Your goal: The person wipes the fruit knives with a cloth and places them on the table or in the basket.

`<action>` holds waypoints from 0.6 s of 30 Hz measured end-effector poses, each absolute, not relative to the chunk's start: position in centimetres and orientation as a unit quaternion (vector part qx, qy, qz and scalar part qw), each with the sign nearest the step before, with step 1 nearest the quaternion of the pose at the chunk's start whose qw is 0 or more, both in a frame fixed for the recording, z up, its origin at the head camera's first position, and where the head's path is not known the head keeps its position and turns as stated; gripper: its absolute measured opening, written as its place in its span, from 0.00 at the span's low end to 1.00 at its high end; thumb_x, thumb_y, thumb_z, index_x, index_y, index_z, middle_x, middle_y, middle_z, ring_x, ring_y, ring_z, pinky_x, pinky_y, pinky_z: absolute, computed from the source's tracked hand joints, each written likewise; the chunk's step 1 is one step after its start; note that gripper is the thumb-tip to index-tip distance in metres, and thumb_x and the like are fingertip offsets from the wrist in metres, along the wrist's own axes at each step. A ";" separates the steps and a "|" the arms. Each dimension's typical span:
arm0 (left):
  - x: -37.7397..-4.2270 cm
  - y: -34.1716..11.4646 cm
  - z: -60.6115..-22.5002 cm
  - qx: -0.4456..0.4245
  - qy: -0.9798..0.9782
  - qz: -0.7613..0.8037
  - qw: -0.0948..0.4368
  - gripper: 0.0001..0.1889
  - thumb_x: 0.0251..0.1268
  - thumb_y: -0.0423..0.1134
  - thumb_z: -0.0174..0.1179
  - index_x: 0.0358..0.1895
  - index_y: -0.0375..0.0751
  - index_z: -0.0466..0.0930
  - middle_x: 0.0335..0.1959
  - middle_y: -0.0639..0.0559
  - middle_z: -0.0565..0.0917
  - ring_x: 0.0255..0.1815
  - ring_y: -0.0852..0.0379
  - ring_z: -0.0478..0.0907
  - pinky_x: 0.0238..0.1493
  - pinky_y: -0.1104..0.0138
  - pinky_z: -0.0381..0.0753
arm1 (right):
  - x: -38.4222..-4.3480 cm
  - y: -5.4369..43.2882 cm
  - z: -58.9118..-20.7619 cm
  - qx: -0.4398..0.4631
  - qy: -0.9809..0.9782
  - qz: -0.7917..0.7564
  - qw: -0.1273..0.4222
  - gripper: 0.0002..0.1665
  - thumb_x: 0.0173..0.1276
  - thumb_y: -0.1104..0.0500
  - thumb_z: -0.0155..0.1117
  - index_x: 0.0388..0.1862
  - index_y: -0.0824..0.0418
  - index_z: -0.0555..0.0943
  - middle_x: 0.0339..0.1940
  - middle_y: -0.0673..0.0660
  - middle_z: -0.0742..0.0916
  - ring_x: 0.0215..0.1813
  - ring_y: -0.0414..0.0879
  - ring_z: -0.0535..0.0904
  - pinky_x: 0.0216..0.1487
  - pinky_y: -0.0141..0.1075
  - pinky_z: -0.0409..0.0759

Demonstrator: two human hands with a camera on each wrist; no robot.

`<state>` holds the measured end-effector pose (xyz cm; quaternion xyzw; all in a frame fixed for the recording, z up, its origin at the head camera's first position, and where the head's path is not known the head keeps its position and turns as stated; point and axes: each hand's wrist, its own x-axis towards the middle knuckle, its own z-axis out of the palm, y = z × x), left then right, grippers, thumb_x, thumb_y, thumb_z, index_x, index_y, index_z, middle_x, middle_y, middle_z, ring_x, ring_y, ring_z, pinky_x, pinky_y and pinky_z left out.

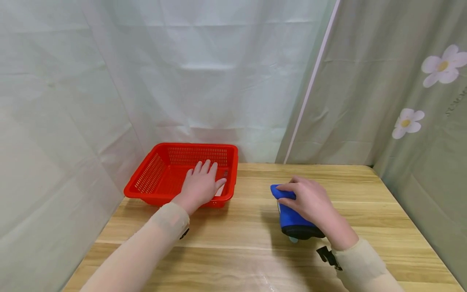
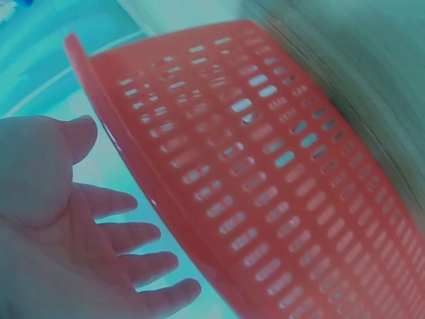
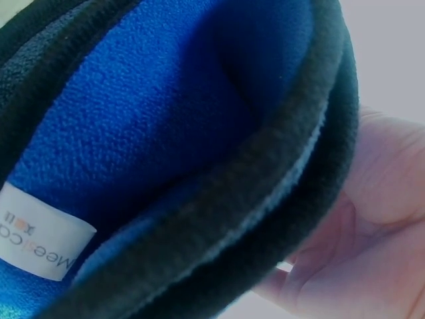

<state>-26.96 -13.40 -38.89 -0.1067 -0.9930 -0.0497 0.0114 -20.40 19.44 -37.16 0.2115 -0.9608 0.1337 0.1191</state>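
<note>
Blue cloth (image 1: pixel 293 217) in the right hand (image 1: pixel 311 200) bears an upside-down "Meesica" label (image 3: pixel 43 232).

Red perforated plastic basket (image 1: pixel 155 196), upright at far left; soft blue black-edged fabric piece (image 1: pixel 292 215) with white label (image 3: pixel 43 232), pinched by the right hand (image 1: pixel 310 202) at right.

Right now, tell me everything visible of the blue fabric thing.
The blue fabric thing looks soft and fuzzy, with thick black edging and a white printed label inside. Its near end gapes open. The right hand pinches its far end over the wood-grained table, right of the red basket; whether it touches the tabletop is unclear.
</note>
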 end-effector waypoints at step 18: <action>-24.1 -10.4 -38.4 -0.167 -0.983 -0.041 0.058 0.41 0.85 0.61 0.57 0.88 0.41 0.61 0.88 0.35 0.60 0.89 0.31 0.52 0.83 0.36 0.56 | -19.4 21.5 -37.4 0.192 -0.964 0.133 0.124 0.20 0.70 0.50 0.83 0.59 0.50 0.94 0.44 0.50 0.88 0.42 0.50 0.86 0.42 0.50 0.84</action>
